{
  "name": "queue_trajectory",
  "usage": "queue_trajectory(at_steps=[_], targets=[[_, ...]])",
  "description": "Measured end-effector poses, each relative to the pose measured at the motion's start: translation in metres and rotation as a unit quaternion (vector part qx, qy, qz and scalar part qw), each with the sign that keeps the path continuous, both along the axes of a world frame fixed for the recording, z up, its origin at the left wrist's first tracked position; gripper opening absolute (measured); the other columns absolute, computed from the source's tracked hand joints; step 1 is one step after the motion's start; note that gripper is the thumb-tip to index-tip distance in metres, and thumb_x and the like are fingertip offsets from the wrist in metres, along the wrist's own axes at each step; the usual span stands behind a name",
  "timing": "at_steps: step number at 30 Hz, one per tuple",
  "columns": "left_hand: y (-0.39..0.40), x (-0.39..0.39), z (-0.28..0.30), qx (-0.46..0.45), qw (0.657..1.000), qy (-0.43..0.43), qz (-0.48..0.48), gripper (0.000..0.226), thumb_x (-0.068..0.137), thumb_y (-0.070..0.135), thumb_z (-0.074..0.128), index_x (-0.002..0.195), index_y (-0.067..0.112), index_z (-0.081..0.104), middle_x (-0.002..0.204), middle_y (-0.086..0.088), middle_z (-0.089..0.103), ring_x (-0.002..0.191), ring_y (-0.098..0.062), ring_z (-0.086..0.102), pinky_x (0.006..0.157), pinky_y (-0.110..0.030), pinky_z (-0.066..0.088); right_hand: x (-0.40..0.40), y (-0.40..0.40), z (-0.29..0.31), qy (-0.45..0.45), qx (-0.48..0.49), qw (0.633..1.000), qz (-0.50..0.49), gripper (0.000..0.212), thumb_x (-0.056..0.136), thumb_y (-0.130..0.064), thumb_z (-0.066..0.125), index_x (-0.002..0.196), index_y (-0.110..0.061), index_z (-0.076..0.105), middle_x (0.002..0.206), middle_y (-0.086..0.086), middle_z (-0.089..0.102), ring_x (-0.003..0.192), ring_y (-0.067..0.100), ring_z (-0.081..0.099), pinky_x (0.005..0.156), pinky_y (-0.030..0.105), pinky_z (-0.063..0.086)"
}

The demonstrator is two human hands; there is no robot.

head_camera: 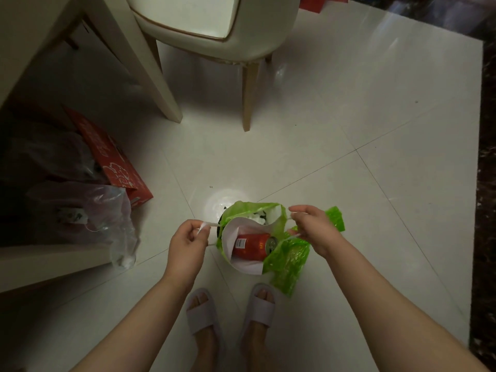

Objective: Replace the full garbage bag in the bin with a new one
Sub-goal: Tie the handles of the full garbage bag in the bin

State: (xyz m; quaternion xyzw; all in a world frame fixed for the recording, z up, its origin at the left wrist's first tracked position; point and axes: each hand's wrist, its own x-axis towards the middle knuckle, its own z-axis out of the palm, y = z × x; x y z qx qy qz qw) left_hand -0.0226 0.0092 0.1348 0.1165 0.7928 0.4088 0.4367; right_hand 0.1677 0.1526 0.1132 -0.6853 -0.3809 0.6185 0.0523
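The left hand [188,241] and right hand [311,226] each pinch a white drawstring [212,224] of the green garbage bag [287,253] holding a red can [252,245], above the tiled floor [349,157] between a chair [214,30] and slippers [204,315].

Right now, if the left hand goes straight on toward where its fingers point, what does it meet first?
Probably the green bag: the left hand holds a white drawstring and points right, at the bag's near rim. Depth is unclear.
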Motion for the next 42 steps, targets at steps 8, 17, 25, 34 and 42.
queue_trajectory(at_steps=[8, 17, 25, 34, 42], targets=[[-0.019, -0.030, -0.015, -0.039, 0.987, -0.032, 0.155, 0.009, 0.091, 0.011, 0.051, 0.084, 0.011, 0.056, 0.065, -0.005, 0.046, 0.059, -0.016, 0.049, 0.084, -0.038, 0.047, 0.040, -0.019, -0.014, -0.190, 0.142, 0.957, 0.167, 0.006, 0.093, -0.018, 0.051, 0.092, -0.014, 0.056, 0.062, -0.001, 0.050, 0.057, 0.017, 0.047, 0.049, 0.024, 0.032], [-0.009, -0.019, 0.002, 0.014, 0.996, -0.071, 0.057, 0.021, 0.090, 0.007, 0.050, 0.070, 0.013, 0.056, 0.071, -0.006, 0.055, 0.071, -0.015, 0.055, 0.082, -0.027, 0.048, 0.018, -0.024, 0.011, 0.051, 0.046, 0.992, 0.108, 0.032, 0.093, -0.017, 0.051, 0.064, -0.019, 0.063, 0.058, -0.001, 0.047, 0.056, 0.016, 0.046, 0.068, 0.030, 0.047], [-0.020, -0.018, -0.001, 0.010, 0.983, -0.117, 0.143, 0.023, 0.090, 0.011, 0.053, 0.068, 0.010, 0.049, 0.070, -0.007, 0.049, 0.070, -0.016, 0.052, 0.091, -0.035, 0.045, 0.031, -0.020, 0.029, 0.026, 0.021, 0.994, -0.100, 0.031, 0.088, -0.006, 0.047, 0.057, -0.014, 0.050, 0.061, 0.004, 0.049, 0.065, 0.015, 0.050, 0.074, 0.028, 0.048], [0.012, 0.008, 0.016, 0.005, 0.998, -0.066, 0.002, 0.024, 0.090, 0.022, 0.053, 0.072, 0.005, 0.053, 0.077, -0.008, 0.061, 0.082, -0.020, 0.057, 0.084, -0.036, 0.045, -0.004, -0.030, 0.034, 0.019, 0.040, 0.999, -0.003, 0.034, 0.093, -0.015, 0.049, 0.061, -0.016, 0.058, 0.061, 0.002, 0.057, 0.071, 0.019, 0.055, 0.085, 0.036, 0.049], [0.007, 0.004, 0.048, 0.001, 0.999, -0.016, -0.052, 0.029, 0.090, 0.020, 0.054, 0.085, -0.008, 0.054, 0.079, -0.005, 0.060, 0.070, -0.011, 0.053, 0.062, -0.023, 0.037, -0.010, -0.035, 0.058, -0.025, 0.055, 0.998, 0.037, 0.035, 0.092, -0.021, 0.050, 0.058, -0.020, 0.059, 0.063, 0.001, 0.058, 0.074, 0.020, 0.058, 0.085, 0.040, 0.050]])
